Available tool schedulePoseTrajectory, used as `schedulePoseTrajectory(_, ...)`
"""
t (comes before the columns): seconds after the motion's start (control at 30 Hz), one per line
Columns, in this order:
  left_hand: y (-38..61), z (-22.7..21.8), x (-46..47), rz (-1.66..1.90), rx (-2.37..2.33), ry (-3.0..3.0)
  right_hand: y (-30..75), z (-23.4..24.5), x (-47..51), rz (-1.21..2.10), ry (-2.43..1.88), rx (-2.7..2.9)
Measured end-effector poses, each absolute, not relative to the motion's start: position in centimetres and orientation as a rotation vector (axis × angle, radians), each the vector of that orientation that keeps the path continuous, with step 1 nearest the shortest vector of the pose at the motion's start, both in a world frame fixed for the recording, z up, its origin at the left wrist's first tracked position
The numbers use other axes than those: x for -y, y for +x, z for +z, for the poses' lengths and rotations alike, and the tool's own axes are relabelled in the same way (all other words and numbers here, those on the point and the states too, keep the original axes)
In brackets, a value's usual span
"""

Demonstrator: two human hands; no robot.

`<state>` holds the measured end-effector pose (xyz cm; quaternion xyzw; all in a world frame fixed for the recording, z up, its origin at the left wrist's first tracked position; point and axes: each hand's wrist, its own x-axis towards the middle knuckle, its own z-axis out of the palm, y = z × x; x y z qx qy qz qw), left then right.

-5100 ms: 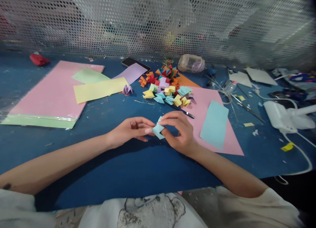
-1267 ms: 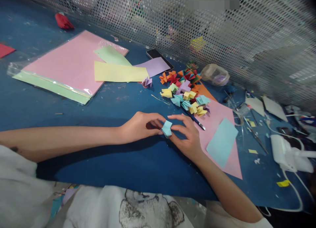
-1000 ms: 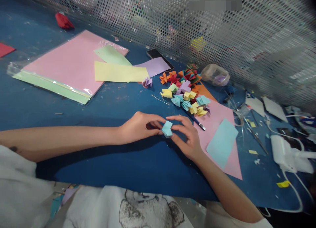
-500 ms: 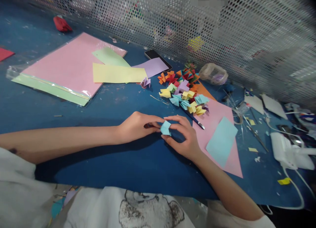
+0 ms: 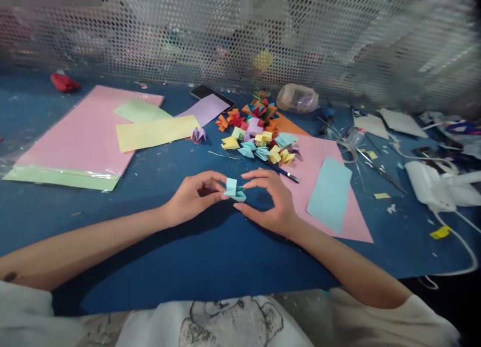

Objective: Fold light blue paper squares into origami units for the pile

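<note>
A small light-blue folded paper piece [image 5: 236, 194] is between my hands, above the near part of the table. My left hand [image 5: 195, 194] pinches its left side with the thumb and fingers. My right hand [image 5: 272, 199] curves around the other side, thumb and fingers apart, with a fingertip at the paper's edge; whether it touches is unclear. The piece shows an upright flap and a pocket-like fold. Just beyond lies a pile of folded paper pieces [image 5: 259, 136] in orange, red, yellow, purple and blue.
To the left, pink paper in a clear sleeve [image 5: 75, 131] lies under a yellow strip [image 5: 158, 131]. A phone [image 5: 212, 95] rests by the mesh screen [image 5: 180, 41]. On the right are a blue sheet [image 5: 330, 194], a penknife-like tool [image 5: 285, 174] and a white glue gun-like device [image 5: 428, 184].
The blue folded piece has turned and opened out, showing its flap and pocket. My right hand's fingers have spread away from it, while my left keeps its pinch. The camera view has shifted.
</note>
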<state>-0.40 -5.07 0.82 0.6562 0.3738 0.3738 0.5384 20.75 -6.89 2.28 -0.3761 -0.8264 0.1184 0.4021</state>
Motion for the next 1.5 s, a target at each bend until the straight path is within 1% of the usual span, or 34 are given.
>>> schedulePoseTrajectory(0.13, -0.2, 0.9, 5.0, 0.877, -0.896, 1.543, 20.9, 2.3, 6.9, 0.370, -0.974, 2.058)
schedulePoseTrajectory(0.3, 0.0, 0.8, 5.0, 0.885, -0.859, 1.515, 20.8, 1.7, 7.2, 0.666, -1.015, 1.929)
schedulePoseTrajectory(0.37, 0.0, 0.7, 5.1, 0.878, -0.851, 1.495, 20.8, 1.6, 7.3, 0.717, -1.004, 1.894)
schedulePoseTrajectory(0.67, 0.3, 1.1, 5.3, 0.796, -0.886, 1.495, 21.1, 1.5, 6.9, 0.699, -1.015, 1.936)
schedulePoseTrajectory(1.07, 0.0, 0.6, 5.2, 0.850, -0.844, 1.446, 21.1, 1.4, 7.0, 0.717, -1.009, 1.877)
schedulePoseTrajectory(1.2, 0.0, 0.8, 5.3, 0.780, -0.881, 1.492, 21.1, 1.2, 7.0, 0.728, -1.025, 1.894)
schedulePoseTrajectory(1.37, 0.0, 0.9, 5.3, 0.746, -0.929, 1.490, 21.1, 1.1, 6.9, 0.761, -1.028, 1.885)
schedulePoseTrajectory(1.5, 0.0, 1.0, 5.2, 0.760, -0.950, 1.506, 21.0, 1.0, 6.7, 0.854, -1.050, 1.834)
